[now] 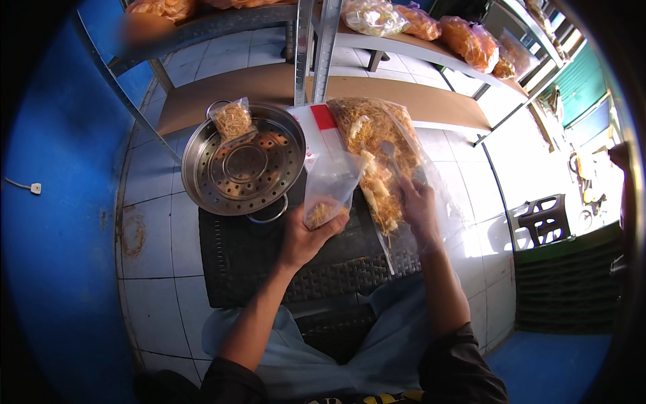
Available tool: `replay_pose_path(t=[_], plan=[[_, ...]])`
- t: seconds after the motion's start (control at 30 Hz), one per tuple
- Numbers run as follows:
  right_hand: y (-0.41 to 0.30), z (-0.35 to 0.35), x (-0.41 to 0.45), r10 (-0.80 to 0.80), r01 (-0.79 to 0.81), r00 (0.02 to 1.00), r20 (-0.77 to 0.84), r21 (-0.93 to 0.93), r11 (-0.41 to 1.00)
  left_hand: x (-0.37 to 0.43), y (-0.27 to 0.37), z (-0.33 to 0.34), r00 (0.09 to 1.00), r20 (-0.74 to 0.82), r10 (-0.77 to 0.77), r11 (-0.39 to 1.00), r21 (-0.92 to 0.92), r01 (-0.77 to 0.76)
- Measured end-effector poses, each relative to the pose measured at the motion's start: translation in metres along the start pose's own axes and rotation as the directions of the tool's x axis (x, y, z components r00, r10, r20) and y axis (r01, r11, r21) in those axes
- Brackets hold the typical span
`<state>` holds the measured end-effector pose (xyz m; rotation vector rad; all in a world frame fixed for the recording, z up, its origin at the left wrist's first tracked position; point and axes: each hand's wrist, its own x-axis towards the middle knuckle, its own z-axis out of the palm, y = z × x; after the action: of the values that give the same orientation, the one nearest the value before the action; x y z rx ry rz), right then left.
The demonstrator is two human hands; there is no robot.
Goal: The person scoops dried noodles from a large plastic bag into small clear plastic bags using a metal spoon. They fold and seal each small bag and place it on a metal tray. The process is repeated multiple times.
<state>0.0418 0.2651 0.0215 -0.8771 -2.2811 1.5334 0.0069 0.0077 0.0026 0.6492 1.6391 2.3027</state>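
Observation:
My left hand (310, 235) grips a small clear plastic bag (333, 177) whose bottom holds some yellowish shredded food. My right hand (418, 204) is closed around the handle of a metal spoon (388, 150). The spoon's bowl lies over a large clear bag (404, 113) full of golden-brown shreds with paler clumps. To the left, a round perforated steel steamer tray (275, 174) with loop handles carries a filled small bag (233, 121) of shreds on its far rim. A white sheet or packet with a red band (323, 117) lies between the tray and the large bag.
Beneath these is a black woven-pattern plastic table (242, 267). Metal shelving (434, 96) stands beyond it, its upper boards bearing bags of orange food (469, 43). A blue wall (60, 242) is at left; a dark slatted plastic item (565, 288) is at right.

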Motion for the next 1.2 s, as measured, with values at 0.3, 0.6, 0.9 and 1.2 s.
replay_pose_path(t=[0.3, 0.6, 0.9, 1.2], plan=[[0.002, -0.021, -0.043, -0.051, 0.045, 0.997, -0.064, -0.106, 0.993, -0.002, 0.004, -0.001, 0.999, 0.023, -0.039, 0.998, 0.048, 0.038], [-0.001, -0.013, -0.03, -0.185, 0.16, 0.978, -0.096, -0.219, 0.962, -0.002, 0.009, -0.002, 0.999, 0.024, -0.047, 0.999, 0.015, 0.047], [-0.027, -0.018, -0.016, -0.133, 0.09, 0.988, -0.074, -0.422, 0.902, 0.002, 0.004, -0.005, 1.0, 0.02, 0.02, 0.996, 0.083, -0.022], [-0.007, -0.025, -0.019, -0.056, 0.055, 0.998, -0.009, -0.137, 0.989, 0.002, 0.003, -0.006, 0.999, 0.002, 0.036, 0.993, 0.109, -0.036]])
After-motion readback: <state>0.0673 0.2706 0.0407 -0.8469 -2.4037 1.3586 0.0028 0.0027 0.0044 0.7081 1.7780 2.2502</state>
